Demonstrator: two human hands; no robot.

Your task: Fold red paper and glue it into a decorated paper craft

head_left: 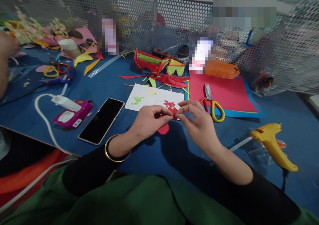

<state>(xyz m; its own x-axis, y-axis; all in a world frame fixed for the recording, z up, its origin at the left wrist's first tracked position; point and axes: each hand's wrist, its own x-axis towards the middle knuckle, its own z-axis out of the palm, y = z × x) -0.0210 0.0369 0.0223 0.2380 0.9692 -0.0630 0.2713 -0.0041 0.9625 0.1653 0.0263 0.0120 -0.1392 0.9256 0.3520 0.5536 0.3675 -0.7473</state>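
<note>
Between my two hands is a red paper cutout (163, 129) with a small yellow square on its upper part. My left hand (149, 120), a gold bangle at its wrist, pinches the cutout between thumb and fingers. From the other side my right hand (198, 120) closes its thumb and fingertips on the same cutout; the fingers hide part of it. Just beyond them lies a white sheet of paper (131, 100) bearing small green, yellow and red paper bits. Scissors with yellow and red handles (217, 111) rest to the right on red paper sheets (231, 92).
A black-screened phone (101, 121) and a purple power adapter (73, 113) lie left. A yellow glue gun (271, 142) is at right. Red and green paper glasses (149, 62) and scraps stand behind, before a perforated metal screen (184, 9). Another person's hand (8, 47) shows far left.
</note>
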